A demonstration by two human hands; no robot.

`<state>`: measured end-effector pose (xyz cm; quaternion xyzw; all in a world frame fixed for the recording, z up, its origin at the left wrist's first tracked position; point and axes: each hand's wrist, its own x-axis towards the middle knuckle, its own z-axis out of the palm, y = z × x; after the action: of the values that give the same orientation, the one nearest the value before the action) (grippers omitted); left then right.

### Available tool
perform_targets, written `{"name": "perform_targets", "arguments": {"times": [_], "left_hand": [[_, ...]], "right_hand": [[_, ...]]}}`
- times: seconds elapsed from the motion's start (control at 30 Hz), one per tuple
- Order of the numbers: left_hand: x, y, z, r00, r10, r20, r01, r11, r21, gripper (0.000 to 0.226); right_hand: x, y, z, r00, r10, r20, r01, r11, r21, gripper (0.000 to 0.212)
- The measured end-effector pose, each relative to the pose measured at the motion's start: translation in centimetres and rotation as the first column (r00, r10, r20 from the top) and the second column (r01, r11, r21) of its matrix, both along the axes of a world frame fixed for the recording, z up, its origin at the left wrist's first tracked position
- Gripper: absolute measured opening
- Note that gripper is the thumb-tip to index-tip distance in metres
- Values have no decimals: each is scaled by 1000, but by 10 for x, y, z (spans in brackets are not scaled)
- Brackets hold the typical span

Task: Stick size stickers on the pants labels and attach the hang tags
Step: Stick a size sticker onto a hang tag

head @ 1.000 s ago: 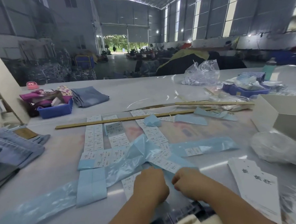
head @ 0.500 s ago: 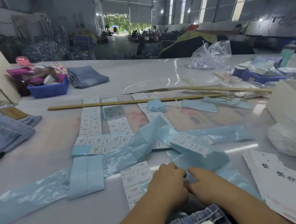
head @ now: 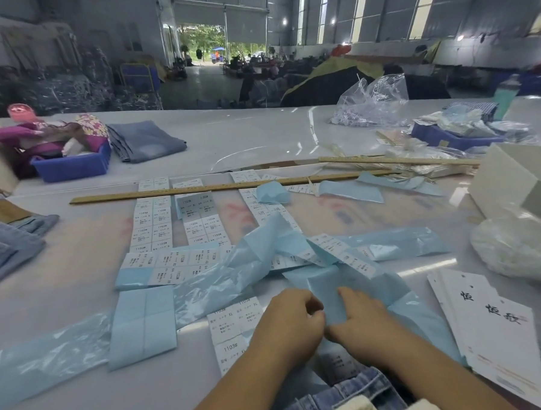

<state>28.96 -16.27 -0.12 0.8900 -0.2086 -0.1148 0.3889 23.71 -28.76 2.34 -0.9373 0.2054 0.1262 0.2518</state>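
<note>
A big white table [head: 259, 136] fills the room in front of the person; rows of white size stickers [head: 152, 223] lie flat on it, under a long wooden ruler [head: 199, 189] at their far end; a long blue strip of sticker backing [head: 223, 279] twists across the middle, with a few stickers stuck on it; a stack of white hang tags [head: 495, 331] sits just beside the right arm; blue pants [head: 345, 395] lie at the near edge, below both hands. The left hand [head: 288, 323] has its fingers curled and pinches the near end of the blue strip; the right hand [head: 360, 319] touches it, thumb on top of the same end, pressing it; the strip runs up and away from the two hands. A blue bin [head: 73, 166] and folded jeans [head: 143, 141] sit far off to the left.
</note>
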Motion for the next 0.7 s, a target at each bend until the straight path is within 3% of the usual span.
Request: {"name": "perform_targets", "arguments": {"times": [0.1, 0.3, 0.53, 0.7], "left_hand": [[2, 1, -1, 997, 83, -5, -83, 990, -110, 11], [8, 8, -2, 968, 242, -65, -250, 923, -292, 31], [7, 8, 0, 948, 158, -276, -263, 879, -399, 29], [5, 10, 3, 915, 93, -393, -296, 817, -494, 24]], "right_hand": [[-1, -2, 2, 999, -33, 33, 32, 999, 31, 47], [-2, -8, 0, 990, -109, 92, 90, 977, 194, 43], [1, -12, -4, 934, -274, 231, 131, 860, 493, 45], [4, -14, -10, 914, -295, 278, 85, 810, 580, 44]]}}
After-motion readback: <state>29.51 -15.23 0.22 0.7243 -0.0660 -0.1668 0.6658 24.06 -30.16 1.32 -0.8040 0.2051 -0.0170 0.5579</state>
